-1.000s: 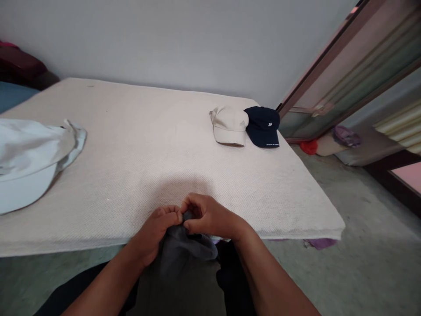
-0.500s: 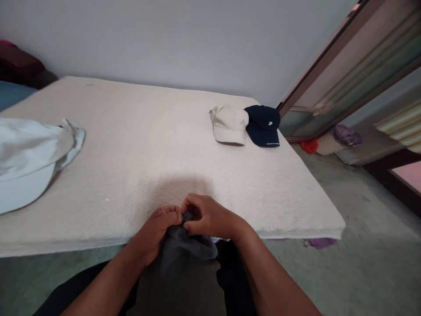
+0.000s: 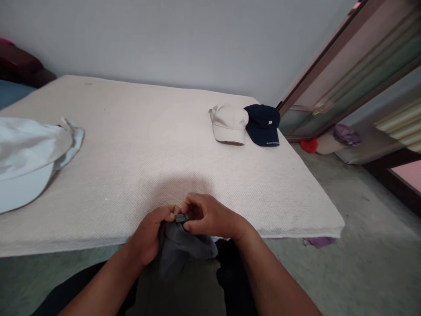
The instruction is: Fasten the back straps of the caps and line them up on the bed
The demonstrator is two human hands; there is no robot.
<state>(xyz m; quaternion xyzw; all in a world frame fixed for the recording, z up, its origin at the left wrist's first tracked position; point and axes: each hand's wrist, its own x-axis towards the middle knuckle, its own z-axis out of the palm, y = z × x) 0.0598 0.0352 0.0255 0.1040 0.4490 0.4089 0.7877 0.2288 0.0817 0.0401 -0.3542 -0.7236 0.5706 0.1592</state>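
By the near edge of the bed [image 3: 138,151], our two hands are close together over a soft grey cloth [image 3: 186,250]. It hangs down below them, just in front of that edge. It may be a cap (it is so crumpled that we can't be sure).

Something small has just changed. Half a second ago, our left hand [image 3: 149,230] had its thumb right up near the other hand, and it hid most of the top of the cloth. Now that thumb has slid back to the left, and a short dark strip [image 3: 181,217] shows in the gap. It looks a bit like a clip or a strap end, but it is too small to tell. We think this means the work is right at that strip, and we can see it better now.

The left fingers are pinching the top of the cloth, at the left end of the strip. Our right hand [image 3: 212,217] has hardly moved. Its thumb and first finger make a loop, and their tips come to the strip's other end. We can't tell if they squeeze it or only touch it.

Nothing else has changed. The beige cap [image 3: 230,123] and the dark blue cap [image 3: 263,125] sit side by side at the far right, and the big pale cap [image 3: 28,151] lies at the left, partly out of view.
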